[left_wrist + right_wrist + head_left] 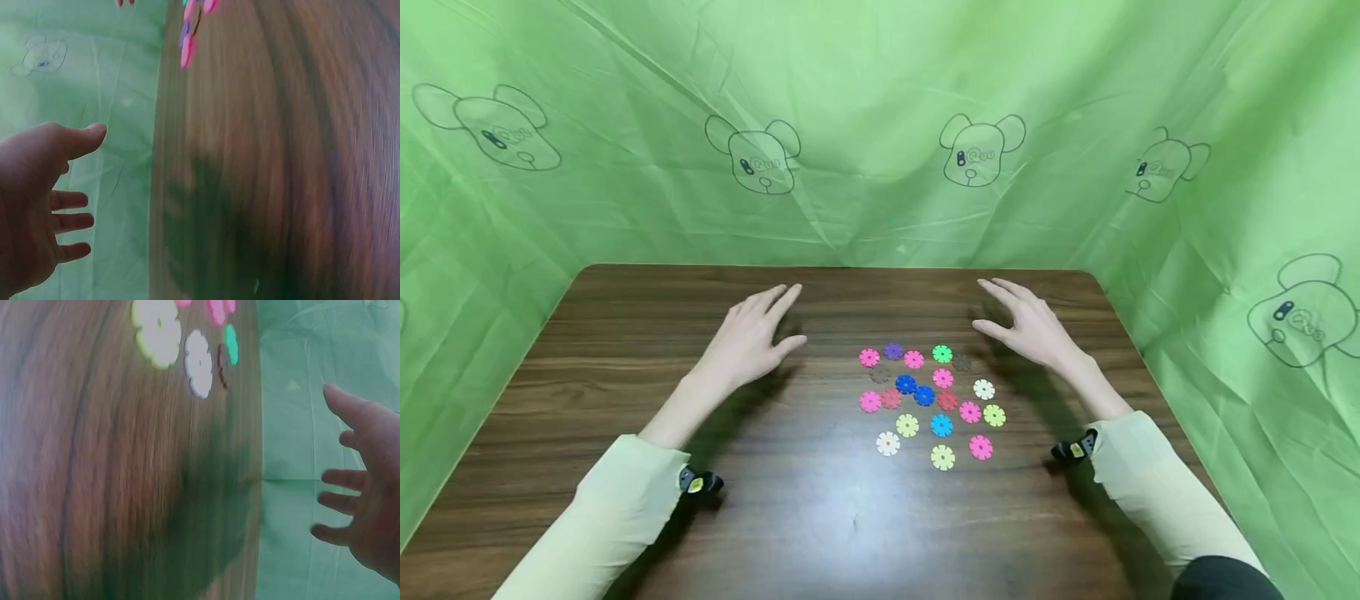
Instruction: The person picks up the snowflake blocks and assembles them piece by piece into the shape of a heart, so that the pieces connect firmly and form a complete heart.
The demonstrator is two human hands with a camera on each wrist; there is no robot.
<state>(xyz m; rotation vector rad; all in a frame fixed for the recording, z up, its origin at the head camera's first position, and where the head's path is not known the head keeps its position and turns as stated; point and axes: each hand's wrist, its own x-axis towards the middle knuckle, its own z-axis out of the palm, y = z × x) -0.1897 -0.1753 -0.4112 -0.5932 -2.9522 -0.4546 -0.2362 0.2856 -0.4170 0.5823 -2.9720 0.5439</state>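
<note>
Several flat, notched plastic discs lie loose on the brown wooden table [805, 500], among them a purple disc [892, 351], a green disc [942, 354], a light blue disc [942, 425] and a white disc [888, 443]. Two brown discs, one of them a dark disc [962, 362], blend into the wood. To the left of the discs, my left hand [751, 340] hovers over the table, fingers spread, holding nothing. My right hand [1028, 327] hovers at their right, thumb apart from the fingers, also holding nothing. In the right wrist view, a yellow disc [157, 331] shows near the top.
A green cloth [872, 217] with mouse-like drawings hangs behind and beside the table. Each wrist carries a small black camera, such as the left camera [702, 482]. A dark rounded object [1225, 579] shows at the lower right edge.
</note>
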